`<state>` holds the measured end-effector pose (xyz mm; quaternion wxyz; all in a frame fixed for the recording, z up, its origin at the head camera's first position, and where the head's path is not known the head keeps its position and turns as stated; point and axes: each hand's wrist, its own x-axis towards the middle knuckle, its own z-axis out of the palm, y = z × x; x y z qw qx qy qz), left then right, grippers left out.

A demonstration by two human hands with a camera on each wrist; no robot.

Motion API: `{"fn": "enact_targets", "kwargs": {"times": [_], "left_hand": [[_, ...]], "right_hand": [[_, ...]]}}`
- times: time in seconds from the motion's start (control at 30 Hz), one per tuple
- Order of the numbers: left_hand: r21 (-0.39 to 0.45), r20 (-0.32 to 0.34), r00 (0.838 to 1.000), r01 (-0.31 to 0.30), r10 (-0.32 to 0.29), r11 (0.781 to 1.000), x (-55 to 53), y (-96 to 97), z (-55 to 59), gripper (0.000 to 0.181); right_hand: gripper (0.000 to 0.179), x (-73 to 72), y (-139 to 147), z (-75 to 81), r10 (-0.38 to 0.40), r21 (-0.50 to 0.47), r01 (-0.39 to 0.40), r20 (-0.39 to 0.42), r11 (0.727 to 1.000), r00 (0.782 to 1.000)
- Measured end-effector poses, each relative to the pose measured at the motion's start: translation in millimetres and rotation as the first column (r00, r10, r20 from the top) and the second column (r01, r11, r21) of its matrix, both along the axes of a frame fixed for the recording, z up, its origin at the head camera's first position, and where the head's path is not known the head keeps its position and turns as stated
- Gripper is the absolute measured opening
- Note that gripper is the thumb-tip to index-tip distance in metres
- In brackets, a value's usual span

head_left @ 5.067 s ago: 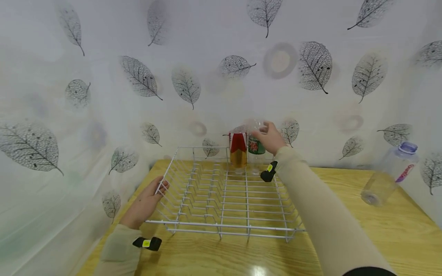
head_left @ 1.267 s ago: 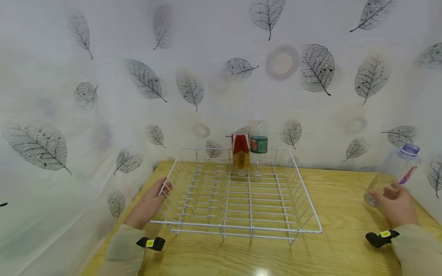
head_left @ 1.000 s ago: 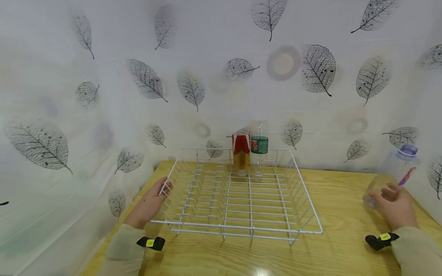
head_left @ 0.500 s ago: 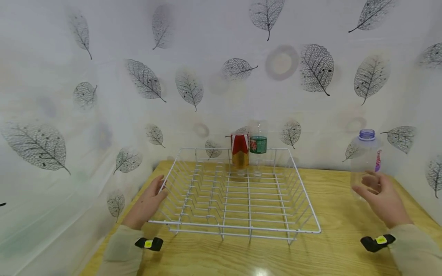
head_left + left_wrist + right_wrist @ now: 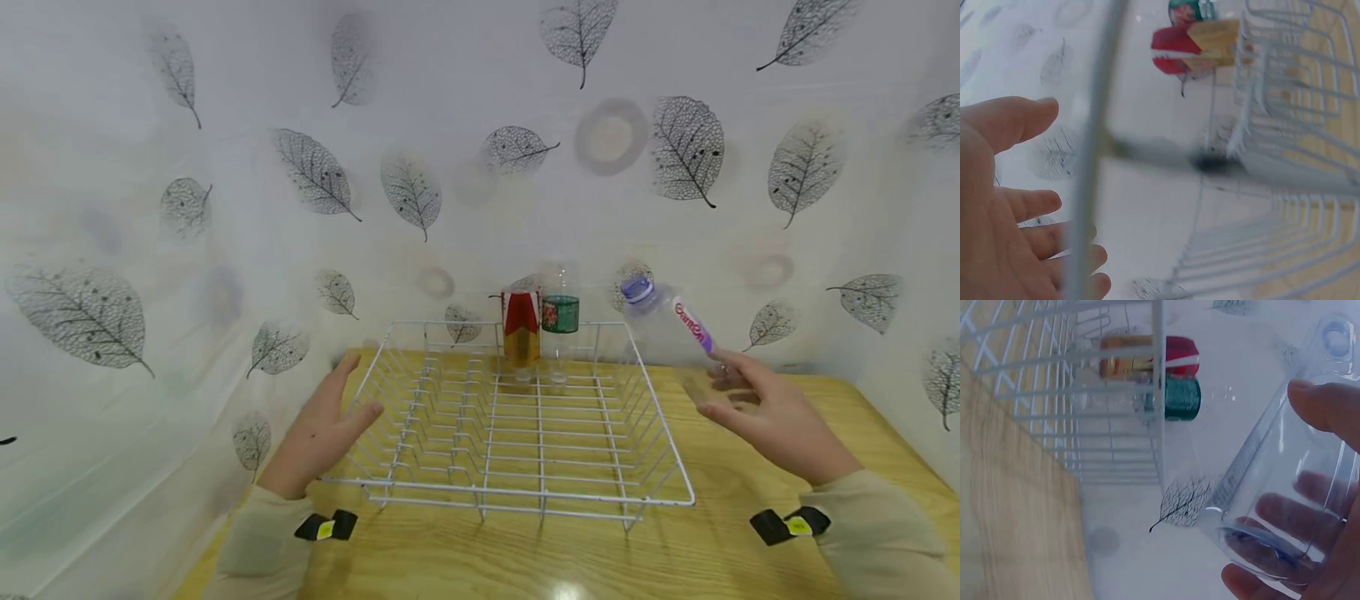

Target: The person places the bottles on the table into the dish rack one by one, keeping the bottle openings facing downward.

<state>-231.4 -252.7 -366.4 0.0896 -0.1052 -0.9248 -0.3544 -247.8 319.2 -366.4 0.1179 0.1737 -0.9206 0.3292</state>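
My right hand (image 5: 780, 417) grips a clear plastic bottle (image 5: 671, 329) with a purple neck and a red-and-purple label. The bottle is lifted off the table and tilted, its neck pointing left toward the rack. In the right wrist view, fingers show through the bottle's clear wall (image 5: 1272, 481). At the left side of the white wire dish rack (image 5: 543, 497), my left hand (image 5: 318, 429) is spread with thumb and fingers apart, holding nothing. In the left wrist view, a rack wire crosses in front of its fingertips (image 5: 1047, 203).
Two bottles stand upright at the rack's back: one with a red-and-yellow label (image 5: 521, 329), and a clear one with a green label (image 5: 561, 315). The rack rests on a wooden table (image 5: 450, 550). A leaf-patterned curtain (image 5: 480, 208) hangs close behind and at the sides.
My right hand, earlier at the green-labelled bottle, went to the purple-necked bottle, lifted it and carried it left, tilting it. My left hand has let go of the rack's side and spread.
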Motion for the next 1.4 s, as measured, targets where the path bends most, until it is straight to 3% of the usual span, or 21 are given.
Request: {"fn": "enact_targets", "kwargs": {"times": [0.2,0.33,0.4,0.5,0.6,0.67,0.77,0.93,1.1,1.23,1.4], "left_hand": [[-0.090,-0.095,0.993,0.056,-0.064,0.994,11.9,31.2,19.1,0.091],[-0.206,-0.181,0.975,0.090,-0.129,0.974,16.6,56.3,25.2,0.097],[-0.261,-0.237,0.956,0.109,-0.173,0.959,17.7,69.3,27.2,0.097],[-0.335,-0.323,0.913,0.136,-0.249,0.932,17.3,88.1,30.0,0.096],[-0.393,-0.370,0.875,0.156,-0.311,0.906,16.0,106.0,31.7,0.095],[-0.436,-0.374,0.861,0.165,-0.345,0.885,15.1,117.2,31.8,0.094],[-0.495,-0.346,0.865,0.161,-0.363,0.854,14.1,133.6,29.9,0.093],[-0.590,-0.306,0.886,0.111,-0.349,0.800,11.5,155.8,22.4,0.091],[-0.639,-0.303,0.883,0.090,-0.357,0.764,10.0,168.1,14.3,0.089],[-0.650,-0.311,0.886,0.066,-0.344,0.757,10.1,171.2,8.3,0.087],[-0.634,-0.299,0.900,0.060,-0.316,0.771,10.8,171.4,0.1,0.084]], "right_hand": [[0.076,12.7,-39.6,21.2,0.054,0.114,-0.047,-0.058,0.992,0.997],[0.077,18.8,-65.5,28.7,0.091,0.235,-0.065,-0.100,0.970,0.991],[0.075,20.4,-77.5,30.2,0.115,0.299,-0.072,-0.129,0.951,0.985],[0.074,20.0,-93.8,28.6,0.151,0.363,-0.075,-0.186,0.929,0.971],[0.076,18.9,-108.0,25.6,0.185,0.409,-0.074,-0.238,0.909,0.953],[0.077,18.3,-116.6,23.8,0.200,0.428,-0.077,-0.251,0.900,0.947],[0.077,17.9,-128.2,22.1,0.214,0.453,-0.078,-0.257,0.888,0.942],[0.077,16.6,-144.2,19.7,0.236,0.489,-0.069,-0.289,0.869,0.928],[0.077,15.5,-153.5,15.3,0.242,0.487,-0.063,-0.314,0.871,0.918],[0.077,13.9,-158.8,10.2,0.251,0.475,-0.072,-0.326,0.877,0.912],[0.078,13.7,-162.4,4.3,0.241,0.464,-0.071,-0.319,0.883,0.917]]}}
